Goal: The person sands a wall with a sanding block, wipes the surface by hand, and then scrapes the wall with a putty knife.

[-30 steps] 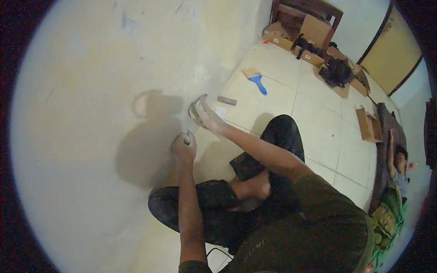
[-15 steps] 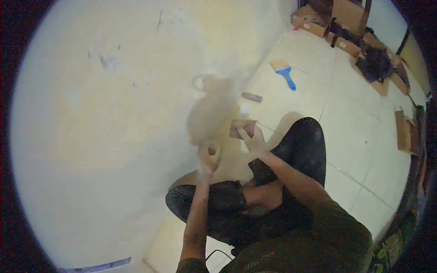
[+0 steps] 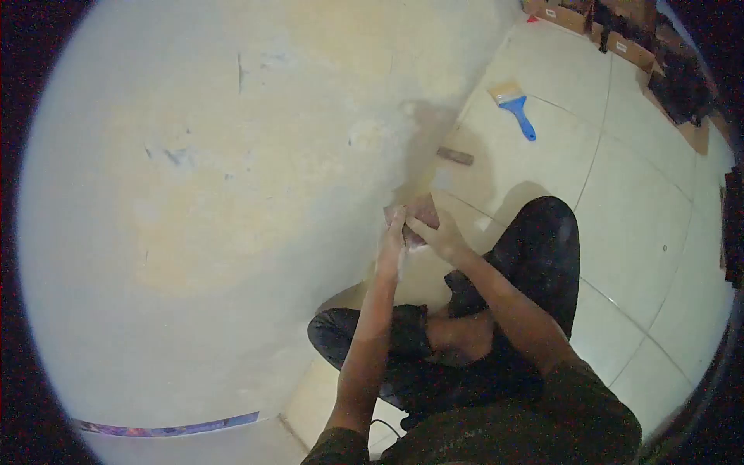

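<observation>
A reddish-brown piece of sandpaper (image 3: 424,211) is gripped between my hands, low in front of the wall. My left hand (image 3: 393,236) is closed on its left side, with the thumb lying on top. From the right, my right hand (image 3: 446,239) pinches the same piece, its thumb pointing left across it. Pale dust coats my left hand and wrist. Just beyond my hands, a small dark flat block (image 3: 455,156) lies on the floor by the wall. The undersides of my fingers are hidden.
On the left stands a pale wall (image 3: 209,217) with yellowish patches and dark scuffs. A blue-handled paintbrush (image 3: 518,116) lies on the tiled floor (image 3: 620,201). Cardboard boxes (image 3: 626,50) stand at the far right. My crossed legs (image 3: 535,256) are close below my hands.
My left hand has moved away from the wall to my right hand and now grips the sandpaper too. The sandpaper has tilted. The view has shifted slightly.
</observation>
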